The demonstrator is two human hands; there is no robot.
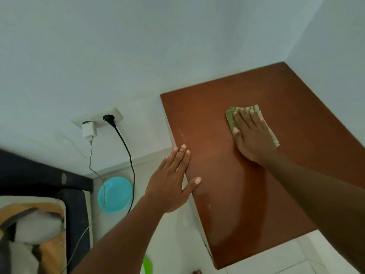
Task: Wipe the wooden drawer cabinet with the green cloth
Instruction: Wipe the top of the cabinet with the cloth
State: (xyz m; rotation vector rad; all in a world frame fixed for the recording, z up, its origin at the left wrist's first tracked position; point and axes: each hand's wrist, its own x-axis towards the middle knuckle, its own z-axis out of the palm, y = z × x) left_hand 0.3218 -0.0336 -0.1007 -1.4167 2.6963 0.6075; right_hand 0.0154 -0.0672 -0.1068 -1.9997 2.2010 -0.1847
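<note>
The wooden drawer cabinet (276, 99) shows its reddish-brown top, set into a corner of white walls. A folded green cloth (273, 136) lies flat on the top toward the back. My right hand (252, 135) presses flat on the cloth with fingers spread, covering most of it. My left hand (173, 180) rests flat on the cabinet's left edge, fingers together and thumb out on the wood, holding nothing. A damp sheen runs down the middle of the top.
A wall socket (98, 117) left of the cabinet holds a white charger (89, 131) and a black plug (108, 117), cables hanging down. A turquoise plate (115, 194) lies on the floor below. Dark furniture with a bag (33, 230) sits at lower left.
</note>
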